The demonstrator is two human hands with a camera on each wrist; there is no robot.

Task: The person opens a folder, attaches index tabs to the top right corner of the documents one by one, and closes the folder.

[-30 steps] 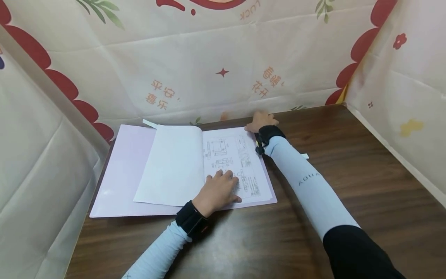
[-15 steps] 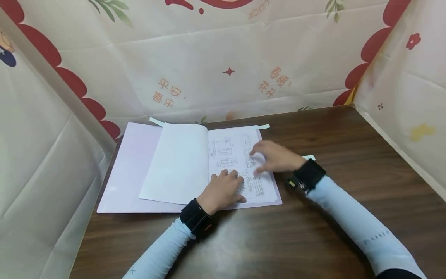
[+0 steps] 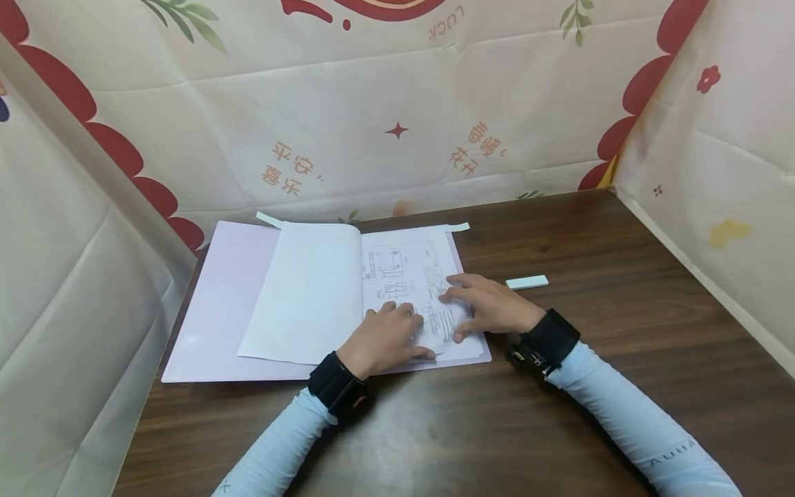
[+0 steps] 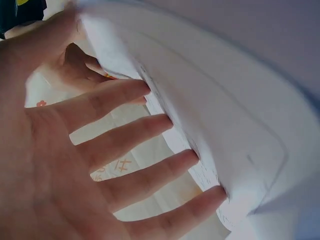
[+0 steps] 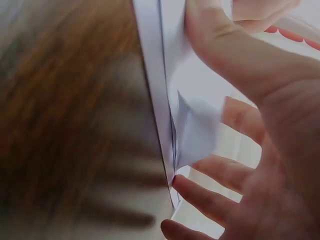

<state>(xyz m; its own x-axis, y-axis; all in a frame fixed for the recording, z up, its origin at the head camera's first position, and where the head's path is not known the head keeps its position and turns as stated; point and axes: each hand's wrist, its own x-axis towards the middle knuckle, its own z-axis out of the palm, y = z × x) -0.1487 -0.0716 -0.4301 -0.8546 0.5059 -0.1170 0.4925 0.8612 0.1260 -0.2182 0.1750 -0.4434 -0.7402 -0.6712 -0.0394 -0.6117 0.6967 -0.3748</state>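
Note:
A lilac folder (image 3: 208,317) lies spread on the table with sheets inside. A blank white page (image 3: 304,297) is turned over to the left, and a page with line drawings (image 3: 397,259) shows on the right. My left hand (image 3: 386,339) rests on the lower part of the drawn page, fingers spread, their tips on the paper in the left wrist view (image 4: 125,145). At that page's right edge, my right hand (image 3: 491,304) touches the paper, thumb and fingers apart. A small raised paper flap (image 5: 197,132) appears beside its fingers in the right wrist view.
A short pale strip (image 3: 526,282) lies on the brown wooden table (image 3: 596,290), right of the folder. Two pale strips, one at the top left (image 3: 269,219) and one at the top right (image 3: 458,227), stick out from the pages. Printed cloth (image 3: 397,83) surrounds the table.
My right hand has come from the folder's top right corner down to the page's right edge, uncovering the top right strip. My left hand stays on the drawn page.

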